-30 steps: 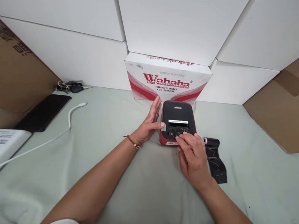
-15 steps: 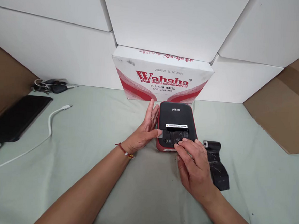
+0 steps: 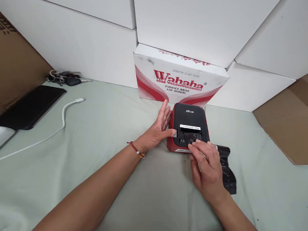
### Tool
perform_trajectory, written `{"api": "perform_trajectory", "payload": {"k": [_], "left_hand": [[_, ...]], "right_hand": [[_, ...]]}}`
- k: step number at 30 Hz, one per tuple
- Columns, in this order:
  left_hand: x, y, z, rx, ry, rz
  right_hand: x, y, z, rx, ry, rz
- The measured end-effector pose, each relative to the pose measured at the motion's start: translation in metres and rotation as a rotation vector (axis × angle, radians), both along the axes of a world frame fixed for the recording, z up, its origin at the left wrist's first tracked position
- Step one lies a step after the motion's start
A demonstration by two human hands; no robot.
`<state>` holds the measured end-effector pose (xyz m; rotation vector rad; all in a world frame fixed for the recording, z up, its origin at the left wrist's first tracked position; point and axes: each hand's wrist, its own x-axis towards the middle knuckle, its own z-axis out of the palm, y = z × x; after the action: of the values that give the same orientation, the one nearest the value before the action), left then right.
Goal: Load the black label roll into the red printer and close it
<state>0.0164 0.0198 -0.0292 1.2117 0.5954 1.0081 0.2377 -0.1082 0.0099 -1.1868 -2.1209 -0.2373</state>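
Observation:
A black and red portable printer [image 3: 189,119] sits on the cloth, a dark slot open across its front half. My left hand [image 3: 160,126] lies along its left side with fingers stretched out, the thumb on a grey tab beside the slot. A piece of black, scratched-looking film [image 3: 192,137] comes out of the slot. At the film's near right edge, my right hand [image 3: 207,163] has its fingertips closed on it; the thumb is below, partly hidden. A roll of black film [image 3: 228,166] lies partly unrolled behind that hand, its core mostly covered.
Behind the printer stands a Wahaha water carton [image 3: 180,78] against white boxes [image 3: 77,43]. Keys [image 3: 67,77], a black phone-like slab [image 3: 38,107] and a white cable [image 3: 64,116] lie at left. Cardboard boxes [image 3: 293,114] flank both sides.
The view has shifted, so everything sits further right in the picture. Both hands keep nearly the same places on the printer and film, and the roll's end is now more covered.

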Motion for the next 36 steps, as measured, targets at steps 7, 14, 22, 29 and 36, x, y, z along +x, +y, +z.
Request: {"api": "perform_trajectory", "payload": {"k": [7,14,22,29,36], "left_hand": [[0.001,0.0,0.0,0.0,0.003,0.003],[0.006,0.005,-0.01,0.058,-0.021,0.01],[0.008,0.008,-0.009,0.009,-0.082,0.004],[0.007,0.009,-0.009,0.01,-0.083,-0.003],[0.005,0.008,-0.005,-0.009,-0.098,-0.016]], "right_hand": [[-0.003,0.001,0.003,0.023,0.009,0.013],[0.012,0.03,0.065,-0.41,0.221,0.044],[-0.013,0.125,0.104,-0.782,-0.397,-0.25],[-0.048,0.152,0.094,-0.851,-0.69,-0.336],[-0.012,0.111,0.136,-0.779,-0.427,-0.226]]}}
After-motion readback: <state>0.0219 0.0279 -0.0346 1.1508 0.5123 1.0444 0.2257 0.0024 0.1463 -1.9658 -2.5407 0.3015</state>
